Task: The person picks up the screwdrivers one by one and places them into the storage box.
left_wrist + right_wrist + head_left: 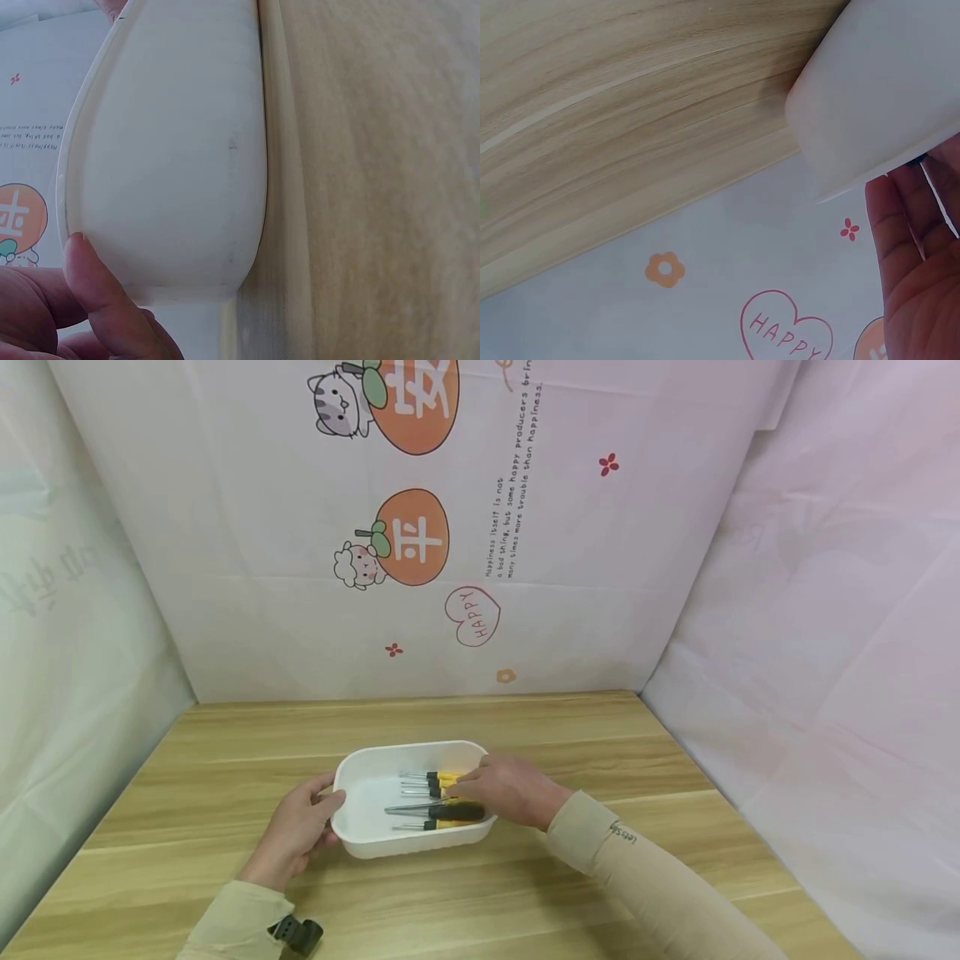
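A white plastic bin (375, 852) with rounded corners sits on the table. Several screwdrivers lie side by side in its right half, shafts pointing left; most have yellow-and-black handles, and one has a larger black handle (461, 812). My left hand (300, 822) grips the bin's left end, thumb over the rim and the other fingers outside and below it. In the left wrist view, the bin's outer wall (172, 150) fills the middle. My right hand (513, 789) reaches over the right rim, fingertips at the screwdriver handles. I cannot tell whether it pinches one.
The wood-grain table (247, 752) ends at a white printed backdrop (562, 635), with white sheets rising on both sides. A dark wrist strap (296, 933) is on the left sleeve.
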Demonstrator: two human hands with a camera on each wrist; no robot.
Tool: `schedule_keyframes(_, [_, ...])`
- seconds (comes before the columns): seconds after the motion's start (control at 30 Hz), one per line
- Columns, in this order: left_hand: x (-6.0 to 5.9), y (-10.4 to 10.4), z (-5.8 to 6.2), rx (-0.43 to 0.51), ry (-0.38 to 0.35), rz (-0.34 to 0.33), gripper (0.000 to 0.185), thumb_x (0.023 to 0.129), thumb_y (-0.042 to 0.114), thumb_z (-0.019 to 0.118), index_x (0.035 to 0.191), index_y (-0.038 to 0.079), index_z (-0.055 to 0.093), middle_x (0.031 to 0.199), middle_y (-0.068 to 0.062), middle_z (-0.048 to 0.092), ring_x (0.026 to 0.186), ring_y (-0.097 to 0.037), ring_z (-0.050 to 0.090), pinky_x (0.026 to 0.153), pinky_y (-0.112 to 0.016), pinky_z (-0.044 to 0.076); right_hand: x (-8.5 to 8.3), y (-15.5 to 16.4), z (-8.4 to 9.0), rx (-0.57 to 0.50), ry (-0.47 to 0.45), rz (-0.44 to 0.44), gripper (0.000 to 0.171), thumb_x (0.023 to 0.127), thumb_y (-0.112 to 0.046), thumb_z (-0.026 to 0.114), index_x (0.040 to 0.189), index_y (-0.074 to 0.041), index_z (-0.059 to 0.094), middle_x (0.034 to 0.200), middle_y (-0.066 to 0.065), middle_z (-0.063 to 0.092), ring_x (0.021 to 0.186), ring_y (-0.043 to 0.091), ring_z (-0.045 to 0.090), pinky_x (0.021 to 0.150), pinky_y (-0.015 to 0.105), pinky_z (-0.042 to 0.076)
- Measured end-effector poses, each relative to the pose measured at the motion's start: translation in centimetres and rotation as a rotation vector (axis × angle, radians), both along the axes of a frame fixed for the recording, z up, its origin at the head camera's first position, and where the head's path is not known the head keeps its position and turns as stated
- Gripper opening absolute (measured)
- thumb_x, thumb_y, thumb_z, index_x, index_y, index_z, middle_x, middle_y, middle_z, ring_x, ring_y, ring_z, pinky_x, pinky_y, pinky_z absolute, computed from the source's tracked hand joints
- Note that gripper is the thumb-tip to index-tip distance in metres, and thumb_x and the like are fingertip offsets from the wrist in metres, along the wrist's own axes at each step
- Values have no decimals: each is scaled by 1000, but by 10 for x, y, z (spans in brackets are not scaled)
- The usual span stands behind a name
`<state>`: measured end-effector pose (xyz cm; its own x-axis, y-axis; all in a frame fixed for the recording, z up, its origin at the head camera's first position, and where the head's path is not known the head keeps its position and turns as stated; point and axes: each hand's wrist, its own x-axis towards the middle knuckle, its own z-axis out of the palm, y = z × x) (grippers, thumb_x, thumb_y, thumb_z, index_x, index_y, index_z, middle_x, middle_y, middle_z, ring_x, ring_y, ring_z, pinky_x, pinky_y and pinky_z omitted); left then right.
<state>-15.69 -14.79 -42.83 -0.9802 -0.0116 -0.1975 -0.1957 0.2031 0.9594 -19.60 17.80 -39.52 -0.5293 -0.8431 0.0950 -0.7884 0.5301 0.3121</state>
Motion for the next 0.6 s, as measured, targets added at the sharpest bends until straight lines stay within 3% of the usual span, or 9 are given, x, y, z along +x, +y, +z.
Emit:
schedule_keyframes(0.13, [-1, 0, -1, 5, -4, 0, 55, 109, 19, 53, 160, 4, 38, 133, -26, 57, 71, -15, 61, 55, -24, 56, 0, 1, 0, 8, 25, 11, 45, 91, -6, 79, 129, -30, 74, 122, -15, 75, 92, 8, 68, 78, 23, 57])
schedule_keyframes(0.37, [-1, -1, -2, 5, 0, -5, 55, 109, 20, 53, 160, 4, 37, 132, -26, 56, 72, -15, 61, 55, -24, 56, 0, 5, -1, 5, 37, -19, 52, 90, -6, 81, 135, -29, 70, 132, -8, 72, 111, 13, 71, 95, 31, 60])
schedule_keyframes(0.6, [-1, 0, -2, 5, -1, -4, 55, 109, 20, 53, 160, 4, 37, 132, -26, 56, 73, -16, 62, 55, -24, 56, -1, 9, 0, -16, 53, -20, 47, 93, -4, 76, 133, -29, 71, 132, -5, 72, 113, 15, 71, 97, 33, 60])
